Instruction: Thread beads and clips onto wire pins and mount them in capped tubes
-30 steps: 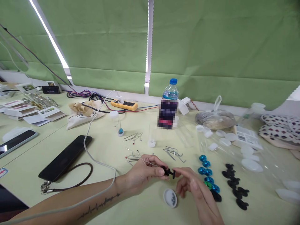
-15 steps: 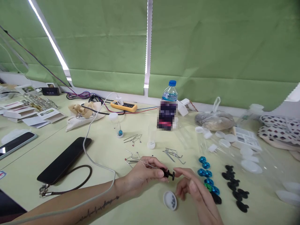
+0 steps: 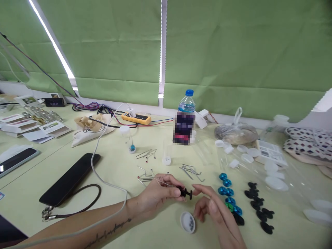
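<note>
Two hands at work: the left hand (image 3: 158,194) pinches a small black piece (image 3: 185,193) between thumb and fingertips, with a thin wire (image 3: 162,180) running back over the knuckles; the right hand (image 3: 211,211) is loosely curled, holds nothing, and its forefinger points at the outer end of the black piece, touching it or just short of it, I cannot tell which.
Where the piece is: held just above the table (image 3: 124,221), between the two hands and right above the small white cap (image 3: 188,222).
Step in hand: by my reading, a fitting step, one hand steadying the piece on its wire while the other comes in to it.
Next move calls for: as I judge it, a fine fingertip pinch from the right hand and a steady left hand, since the piece is tiny and could slip.
White cap: lies open side up near the table's front edge, with a few small dark bits inside; what they are is too small to tell.
Water bottle (image 3: 185,117): upright, blue cap on, well behind the hands.
Clear bag (image 3: 237,133): knotted, with something brownish in it, to the right of the bottle.
Cloth pouch (image 3: 89,129): lies slack at the back left; contents hidden.
Loose, in no container: blue pieces (image 3: 228,192) and black pieces (image 3: 259,207) in rows just right of the hands, metal pins (image 3: 192,170) behind them.
</note>
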{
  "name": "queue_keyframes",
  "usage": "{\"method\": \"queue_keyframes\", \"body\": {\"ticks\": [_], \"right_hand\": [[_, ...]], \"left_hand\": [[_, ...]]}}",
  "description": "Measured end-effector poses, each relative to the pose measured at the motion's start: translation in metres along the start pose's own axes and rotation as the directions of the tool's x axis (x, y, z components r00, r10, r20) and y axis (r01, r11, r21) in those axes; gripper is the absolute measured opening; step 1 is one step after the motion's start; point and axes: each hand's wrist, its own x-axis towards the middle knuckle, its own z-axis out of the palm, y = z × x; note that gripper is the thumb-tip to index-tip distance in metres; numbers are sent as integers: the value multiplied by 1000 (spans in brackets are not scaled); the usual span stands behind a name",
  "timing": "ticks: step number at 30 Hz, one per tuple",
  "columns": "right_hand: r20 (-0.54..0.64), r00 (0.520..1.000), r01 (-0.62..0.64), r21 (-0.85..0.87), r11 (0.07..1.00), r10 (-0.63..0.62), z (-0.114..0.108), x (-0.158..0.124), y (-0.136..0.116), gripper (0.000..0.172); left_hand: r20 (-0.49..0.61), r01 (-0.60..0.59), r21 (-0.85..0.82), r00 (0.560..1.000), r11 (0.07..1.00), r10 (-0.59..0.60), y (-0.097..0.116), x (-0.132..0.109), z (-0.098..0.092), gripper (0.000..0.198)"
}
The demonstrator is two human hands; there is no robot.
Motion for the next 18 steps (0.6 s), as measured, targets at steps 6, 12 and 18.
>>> {"method": "queue_keyframes", "body": {"ticks": [6,12,18], "right_hand": [[-16,1000,3,-27,1000,-3,0,0,-1,37],[-10,1000,0,-40,999,-1,1,0,-3,39],[-3,1000,14,-22,1000,-14,2,1,-3,38]], "left_hand": [[2,-1,-2,1000,1000,1,0,0,0,17],[13,-2,4,1000,1000,2,-1,0,-2,15],[15,-6,9,1000,1000,6,0,2,-1,17]]}}
